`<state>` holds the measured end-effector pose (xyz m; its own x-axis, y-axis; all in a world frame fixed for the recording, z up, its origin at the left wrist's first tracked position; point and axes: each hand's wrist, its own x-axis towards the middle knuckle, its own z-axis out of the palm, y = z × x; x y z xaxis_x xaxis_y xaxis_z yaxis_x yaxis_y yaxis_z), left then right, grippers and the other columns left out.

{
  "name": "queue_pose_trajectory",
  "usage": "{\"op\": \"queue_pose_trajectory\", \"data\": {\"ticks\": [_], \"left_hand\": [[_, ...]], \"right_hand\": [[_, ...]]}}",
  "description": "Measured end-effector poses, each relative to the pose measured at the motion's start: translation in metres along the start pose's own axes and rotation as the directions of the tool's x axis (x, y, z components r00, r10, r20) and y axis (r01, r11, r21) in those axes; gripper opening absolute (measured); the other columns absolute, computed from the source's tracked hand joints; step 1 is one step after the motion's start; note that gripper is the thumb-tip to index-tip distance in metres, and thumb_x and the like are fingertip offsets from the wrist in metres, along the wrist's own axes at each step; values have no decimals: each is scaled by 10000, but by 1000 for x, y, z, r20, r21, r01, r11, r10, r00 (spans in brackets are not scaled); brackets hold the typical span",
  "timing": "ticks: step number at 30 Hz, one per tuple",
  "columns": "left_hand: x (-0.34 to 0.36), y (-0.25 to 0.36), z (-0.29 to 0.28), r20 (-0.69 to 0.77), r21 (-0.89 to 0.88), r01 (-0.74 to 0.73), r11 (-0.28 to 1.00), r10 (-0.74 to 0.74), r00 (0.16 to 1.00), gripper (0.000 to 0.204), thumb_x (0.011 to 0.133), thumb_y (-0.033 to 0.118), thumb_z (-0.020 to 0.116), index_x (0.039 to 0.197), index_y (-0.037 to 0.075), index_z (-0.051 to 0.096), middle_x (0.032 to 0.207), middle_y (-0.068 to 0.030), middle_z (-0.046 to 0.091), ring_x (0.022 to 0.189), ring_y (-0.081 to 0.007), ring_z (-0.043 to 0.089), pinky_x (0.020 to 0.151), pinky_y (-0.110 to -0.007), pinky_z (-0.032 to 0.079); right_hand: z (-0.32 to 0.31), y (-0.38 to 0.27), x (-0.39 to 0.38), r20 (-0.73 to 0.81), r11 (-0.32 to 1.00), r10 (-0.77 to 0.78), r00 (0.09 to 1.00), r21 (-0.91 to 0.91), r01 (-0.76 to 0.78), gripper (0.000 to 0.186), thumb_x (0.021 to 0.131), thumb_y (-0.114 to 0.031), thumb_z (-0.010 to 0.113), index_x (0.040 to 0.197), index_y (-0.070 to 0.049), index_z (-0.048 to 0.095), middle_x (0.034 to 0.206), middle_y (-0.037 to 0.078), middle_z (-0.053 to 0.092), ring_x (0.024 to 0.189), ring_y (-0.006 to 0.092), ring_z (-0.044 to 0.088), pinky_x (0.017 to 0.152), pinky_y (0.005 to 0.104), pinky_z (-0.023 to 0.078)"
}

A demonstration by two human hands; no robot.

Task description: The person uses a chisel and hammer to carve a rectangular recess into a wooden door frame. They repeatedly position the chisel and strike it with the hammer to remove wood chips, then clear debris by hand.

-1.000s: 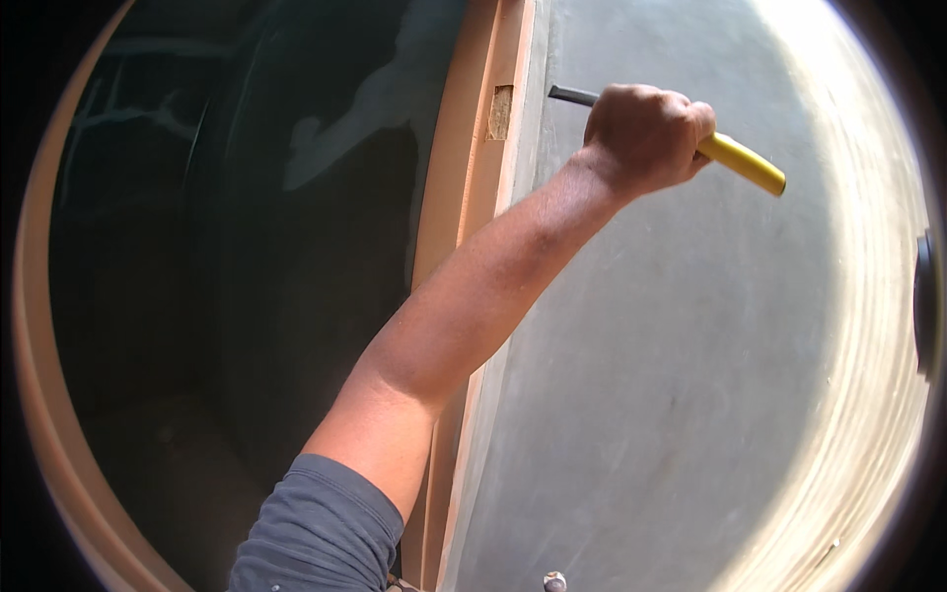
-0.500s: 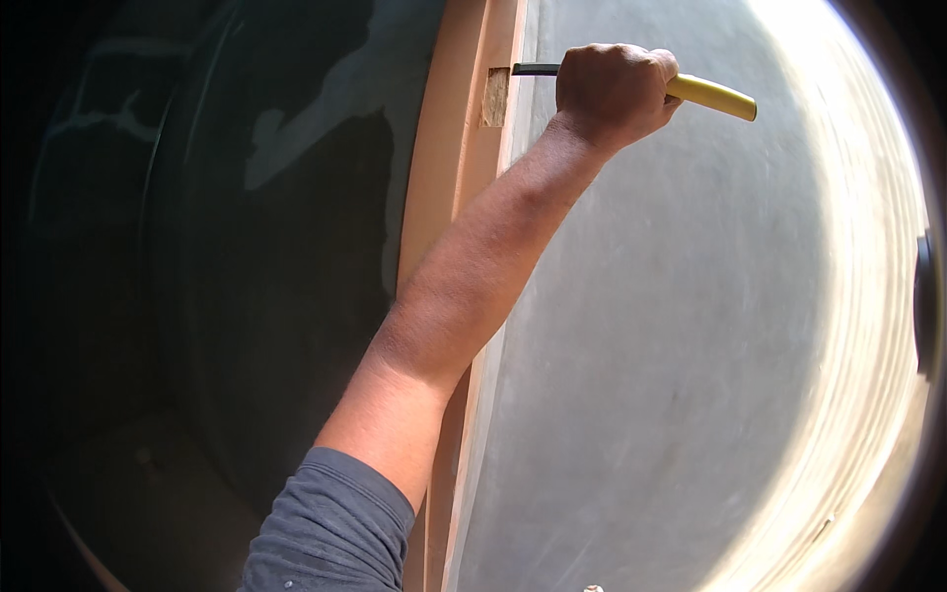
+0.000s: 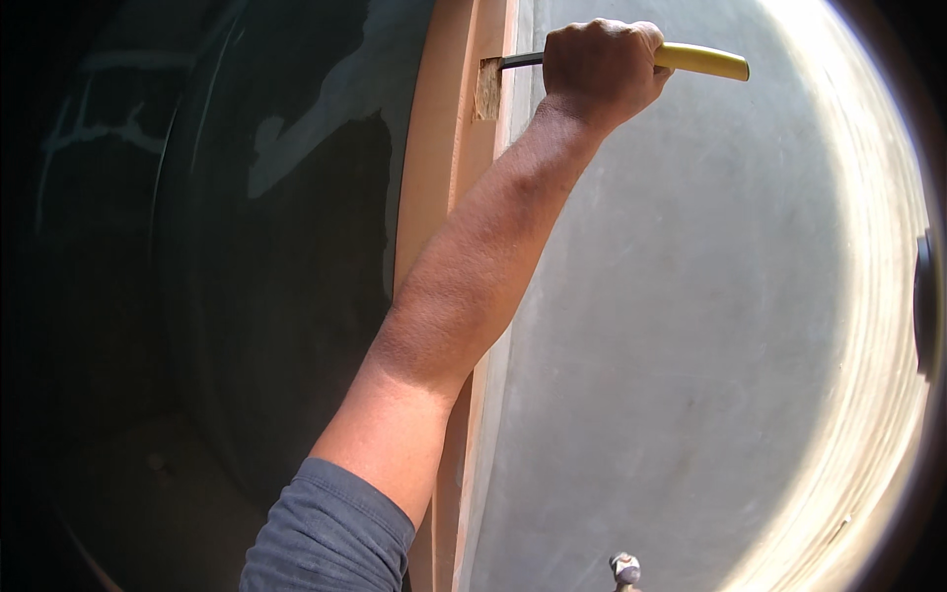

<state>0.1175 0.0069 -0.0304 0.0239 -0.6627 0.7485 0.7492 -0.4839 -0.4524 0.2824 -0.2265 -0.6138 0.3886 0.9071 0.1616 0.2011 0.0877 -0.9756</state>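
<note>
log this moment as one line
left hand gripping yellow-handled chisel | tip at notch in wooden frame | right hand out of view | metal tool head at lower edge

Smooth grey wall (image 3: 681,296), sunlit toward the right; dim, shadowed area (image 3: 286,326) at left

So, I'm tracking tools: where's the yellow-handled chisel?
The chisel is in the left hand, upper right of centre in the head view, its tip by the notch in the wooden frame.
</note>
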Motion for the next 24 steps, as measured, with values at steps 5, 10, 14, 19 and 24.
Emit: {"op": "queue_pose_trajectory", "data": {"ticks": [5,10,14,19,24], "left_hand": [[6,-2,-4,-2,-47,-51,998,50,999,153,926,253,711,846,123,698,644,-72,670,584,-246,703,557,-385,594],[7,2,-9,41,-77,1,997,3,999,183,921,246,709,793,115,692,698,-124,715,673,-300,751,593,-433,616],[7,-1,-2,40,-101,4,995,0,999,189,925,252,699,786,125,684,683,-119,710,652,-304,746,584,-438,616],[7,-5,-2,23,-92,6,996,-4,1000,193,928,260,697,787,129,681,665,-112,703,637,-306,741,576,-444,615],[7,-4,-3,-8,-107,-6,994,5,1000,197,930,260,698,783,131,676,658,-109,701,625,-301,739,570,-443,613]], "right_hand": [[-2,-85,34,13,965,-172,985,204,166,697,961,-513,713,1393,19,590,699,-34,534,567,74,498,495,269,416],[-12,-172,89,-187,777,-560,807,220,590,687,1022,-358,624,1531,37,383,664,42,563,465,122,559,411,279,471],[-7,-273,131,-369,543,-788,493,-41,839,581,1087,-327,500,1558,-14,364,785,18,554,512,59,561,415,204,465],[-3,-388,157,-494,363,-838,231,-190,912,353,1068,-394,557,1156,-63,640,765,-13,545,553,49,546,463,220,455],[-8,-447,174,-603,204,-791,102,-104,973,361,1029,-411,628,890,-79,637,709,-19,554,547,77,551,485,269,474]]}}
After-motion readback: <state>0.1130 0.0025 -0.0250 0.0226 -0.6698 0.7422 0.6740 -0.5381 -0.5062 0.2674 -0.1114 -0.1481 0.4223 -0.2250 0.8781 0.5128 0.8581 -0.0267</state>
